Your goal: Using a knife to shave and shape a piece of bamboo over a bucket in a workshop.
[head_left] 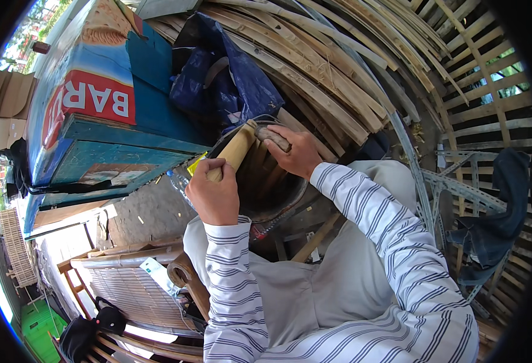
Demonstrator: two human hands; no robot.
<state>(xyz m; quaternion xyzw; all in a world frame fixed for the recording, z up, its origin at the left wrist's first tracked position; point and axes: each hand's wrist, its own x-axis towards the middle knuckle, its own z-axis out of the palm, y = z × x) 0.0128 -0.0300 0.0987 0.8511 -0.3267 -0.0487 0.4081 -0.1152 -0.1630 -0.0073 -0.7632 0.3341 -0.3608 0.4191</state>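
Observation:
My left hand (215, 192) is closed around the lower end of a smooth, pale yellow wooden piece (239, 147) that tilts up and away from me. In my right hand (296, 152) is a rounded, worn grey-brown lump (274, 138); whether it is stone or a wooden handle I cannot tell. It sits close beside the far end of the wooden piece, and any contact there is hard to make out. Under both hands, between my knees, stands a round dark container (299, 196) with brownish pieces inside.
A blue tarp bag (232, 78) lies just beyond the container. At the left is a large blue box (114, 151) with a printed panel. Long bamboo strips (314, 66) are stacked at the far right, near a metal frame (474, 181) with dark cloth (496, 212). A bamboo bench (127, 281) stands lower left.

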